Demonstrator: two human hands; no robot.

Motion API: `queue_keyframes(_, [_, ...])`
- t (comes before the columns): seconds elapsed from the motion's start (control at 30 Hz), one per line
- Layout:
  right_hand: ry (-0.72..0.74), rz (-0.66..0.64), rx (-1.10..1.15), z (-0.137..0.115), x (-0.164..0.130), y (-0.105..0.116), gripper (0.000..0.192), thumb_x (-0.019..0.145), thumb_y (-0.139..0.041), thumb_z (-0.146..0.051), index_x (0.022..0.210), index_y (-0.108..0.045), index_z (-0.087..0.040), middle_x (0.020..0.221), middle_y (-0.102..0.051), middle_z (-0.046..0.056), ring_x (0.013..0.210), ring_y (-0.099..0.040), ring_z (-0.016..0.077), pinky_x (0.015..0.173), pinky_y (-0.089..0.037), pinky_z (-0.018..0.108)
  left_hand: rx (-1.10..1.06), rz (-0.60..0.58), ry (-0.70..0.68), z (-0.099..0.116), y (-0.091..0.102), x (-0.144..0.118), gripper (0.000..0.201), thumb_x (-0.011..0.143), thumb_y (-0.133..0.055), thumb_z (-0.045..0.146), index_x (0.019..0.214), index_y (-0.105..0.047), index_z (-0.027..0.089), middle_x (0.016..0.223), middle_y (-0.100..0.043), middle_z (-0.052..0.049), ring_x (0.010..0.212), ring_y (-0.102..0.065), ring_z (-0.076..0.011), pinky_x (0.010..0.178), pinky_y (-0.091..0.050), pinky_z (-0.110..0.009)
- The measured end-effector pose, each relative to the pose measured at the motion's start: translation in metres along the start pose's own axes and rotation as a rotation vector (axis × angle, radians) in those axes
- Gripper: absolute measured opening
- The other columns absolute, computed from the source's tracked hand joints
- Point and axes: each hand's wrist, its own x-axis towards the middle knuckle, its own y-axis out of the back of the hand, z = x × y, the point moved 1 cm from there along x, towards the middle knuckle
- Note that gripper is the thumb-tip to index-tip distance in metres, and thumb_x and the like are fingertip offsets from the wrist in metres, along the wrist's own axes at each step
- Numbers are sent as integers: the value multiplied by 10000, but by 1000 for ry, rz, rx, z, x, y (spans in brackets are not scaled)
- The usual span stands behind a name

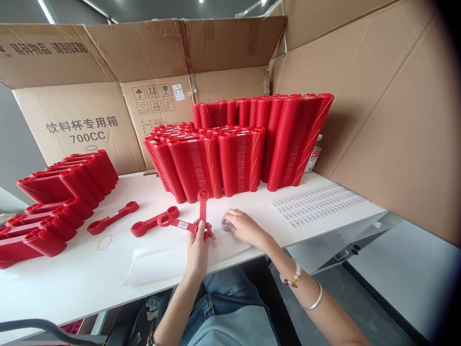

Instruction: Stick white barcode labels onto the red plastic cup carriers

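My left hand [198, 247] is closed around two red plastic bars with ringed ends. One labelled red bar [182, 224] points left and carries a barcode sticker; the other red bar [203, 206] points away from me. Their near ends are partly hidden by my fingers. To the right, my right hand [245, 228] rests low over a white sheet [158, 262], its fingers bent together; what they pinch, if anything, cannot be made out. Just left of the held bars lies another red bar [151, 222], and a labelled red bar [113, 217] is farther left.
Tall stacks of red bars [194, 166] stand at the back, before a cardboard box [82, 129]. More red stacks [82, 178] lean at the left. A printed sticker sheet [319, 204] lies at right. A rubber band [104, 242] is on the white table [90, 274].
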Motion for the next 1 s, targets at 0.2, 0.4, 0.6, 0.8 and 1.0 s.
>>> queue_keyframes(0.2, [43, 44, -32, -7, 1, 1, 139, 868, -595, -48, 834, -658, -167, 963, -686, 69, 948, -602, 221, 833, -439, 338, 52, -28, -16, 0, 0, 0, 331, 761, -750, 466, 790, -609, 168, 733, -574, 22, 560, -516, -80, 556, -413, -221])
queue_keyframes(0.4, [34, 188, -7, -10, -5, 24, 160, 892, -543, -56, 851, -631, -182, 962, -687, 64, 936, -604, 219, 858, -432, 353, 56, -20, 1, 0, 2, 1, 315, 764, -740, 457, 779, -614, 170, 768, -590, 10, 551, -543, -87, 533, -421, -226])
queue_keyframes(0.6, [-23, 228, -14, -7, -14, 29, 651, 866, -549, -52, 1452, -339, -243, 1157, -664, 100, 1072, -607, 256, 951, -433, 438, -11, 3, 21, -1, 5, 4, 339, 726, -774, 457, 759, -613, 160, 755, -609, 5, 558, -560, -84, 567, -459, -228])
queue_keyframes(0.8, [-34, 39, -77, -15, -12, 5, 807, 835, -461, 31, 1545, -178, -228, 957, -700, 50, 980, -636, 229, 1073, -296, 603, -51, 13, 19, -1, 6, 4, 349, 705, -792, 456, 752, -620, 156, 740, -628, 2, 572, -573, -91, 597, -481, -237])
queue_keyframes(1.0, [-19, 112, -81, -15, -10, 6, 797, 768, -447, 97, 1493, -306, -203, 818, -670, 9, 981, -606, 220, 1105, -270, 573, -61, 17, 22, -2, 6, 4, 326, 722, -785, 431, 760, -612, 157, 744, -636, 0, 573, -573, -90, 595, -473, -235])
